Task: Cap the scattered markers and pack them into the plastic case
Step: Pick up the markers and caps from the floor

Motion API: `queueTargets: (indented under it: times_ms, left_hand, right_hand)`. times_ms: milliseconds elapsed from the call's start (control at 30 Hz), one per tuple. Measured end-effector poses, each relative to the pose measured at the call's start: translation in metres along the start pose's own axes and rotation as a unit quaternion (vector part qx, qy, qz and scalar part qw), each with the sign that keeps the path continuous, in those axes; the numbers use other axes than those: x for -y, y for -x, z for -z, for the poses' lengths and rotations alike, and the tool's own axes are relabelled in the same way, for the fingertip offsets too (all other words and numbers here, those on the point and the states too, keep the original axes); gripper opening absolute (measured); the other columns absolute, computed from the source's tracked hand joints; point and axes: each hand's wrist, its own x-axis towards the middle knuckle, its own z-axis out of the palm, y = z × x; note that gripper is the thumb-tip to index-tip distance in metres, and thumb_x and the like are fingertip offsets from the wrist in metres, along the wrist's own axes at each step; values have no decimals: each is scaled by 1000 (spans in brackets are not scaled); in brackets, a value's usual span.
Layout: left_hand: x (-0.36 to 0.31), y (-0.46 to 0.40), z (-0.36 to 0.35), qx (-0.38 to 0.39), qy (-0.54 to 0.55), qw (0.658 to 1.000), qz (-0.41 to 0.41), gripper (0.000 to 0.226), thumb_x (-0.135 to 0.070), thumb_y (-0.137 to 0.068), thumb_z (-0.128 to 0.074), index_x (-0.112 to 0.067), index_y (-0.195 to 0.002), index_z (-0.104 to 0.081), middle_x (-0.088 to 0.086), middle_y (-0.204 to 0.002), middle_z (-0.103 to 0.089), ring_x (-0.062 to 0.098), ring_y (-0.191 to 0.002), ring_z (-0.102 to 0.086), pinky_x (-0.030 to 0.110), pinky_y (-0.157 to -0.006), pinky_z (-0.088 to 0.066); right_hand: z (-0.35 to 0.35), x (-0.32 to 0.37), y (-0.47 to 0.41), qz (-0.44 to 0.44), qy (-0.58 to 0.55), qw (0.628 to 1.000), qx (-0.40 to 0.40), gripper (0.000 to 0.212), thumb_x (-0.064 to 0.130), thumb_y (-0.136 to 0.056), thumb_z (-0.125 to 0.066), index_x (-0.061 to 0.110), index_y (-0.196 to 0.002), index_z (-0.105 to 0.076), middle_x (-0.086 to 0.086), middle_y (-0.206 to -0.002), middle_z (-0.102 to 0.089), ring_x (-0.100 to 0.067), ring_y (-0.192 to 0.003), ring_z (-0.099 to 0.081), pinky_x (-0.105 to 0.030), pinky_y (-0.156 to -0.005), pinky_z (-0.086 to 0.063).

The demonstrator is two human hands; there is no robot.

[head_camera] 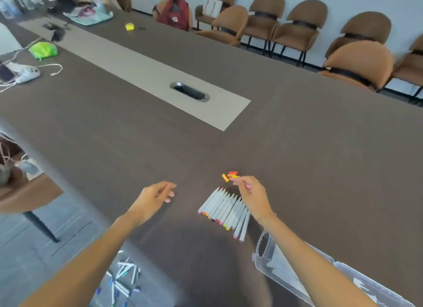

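Several white-grey markers (225, 211) lie side by side in a row on the brown table (320, 146), tips pointing away from me. Just beyond them sits a small heap of orange, yellow and red caps (230, 176). My right hand (250, 195) hovers over the far end of the row beside the caps, fingers pinched; a small pink bit shows at its fingers, too blurred to name. My left hand (155, 198) floats above bare table to the left, fingers loosely curled and holding nothing. The clear plastic case (297, 277) lies at the lower right, partly under my right forearm.
More markers (124, 277) are scattered on the floor at the lower left. A cable port (190, 91) sits in the table's pale centre strip. Chargers and a green pouch (43, 50) lie far left. Brown chairs (357, 64) line the far side.
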Motion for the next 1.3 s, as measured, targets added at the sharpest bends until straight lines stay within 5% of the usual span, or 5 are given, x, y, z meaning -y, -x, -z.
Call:
queueTargets:
  times_ms: [267, 600, 867, 1033, 1300]
  left_hand:
    - [62, 129, 52, -222, 92, 969, 65, 26, -18, -100, -41, -28, -100, -64, 0, -85, -70, 17, -66, -62, 38, -71, -51]
    - [253, 206, 93, -386, 115, 899, 173, 29, -14, -99, -36, -15, -100, -65, 5, -79, -69, 7, -52, -58, 15, -57, -46]
    - [498, 246, -4, -378, 170, 858, 302, 25, -20, -99, -41, -16, -95, -65, 3, -81, -70, 13, -57, -58, 17, -53, -44]
    - [585, 277, -79, -354, 216, 849, 329, 25, -16, -99, -42, -9, -102, -66, 3, -80, -69, 15, -58, -58, 18, -53, -43]
    - [679, 252, -118, -291, 234, 861, 345, 20, -22, -98, -46, -13, -102, -64, 2, -86, -69, 14, -61, -59, 17, -53, -44]
  right_hand:
    - [-116, 83, 44, 95, -1, 983, 160, 19, 15, -94, -50, 15, -94, -69, 2, -102, -69, -13, -95, -64, -22, -83, -49]
    - [-393, 108, 117, 170, 20, 903, 393, 24, 14, -96, -46, 8, -99, -69, -4, -106, -70, -15, -102, -63, -18, -85, -43]
    - [-584, -44, 186, 186, 73, 858, 472, 23, 13, -94, -48, 6, -101, -69, -6, -101, -71, -18, -95, -63, -14, -70, -37]
    - [-602, -148, 204, 130, 97, 878, 450, 21, 12, -93, -50, 5, -96, -70, -10, -95, -71, -20, -91, -64, -24, -80, -47]
    - [-635, -260, 159, 98, 264, 835, 473, 25, 11, -93, -50, -5, -94, -68, -19, -97, -70, -31, -96, -63, -30, -79, -46]
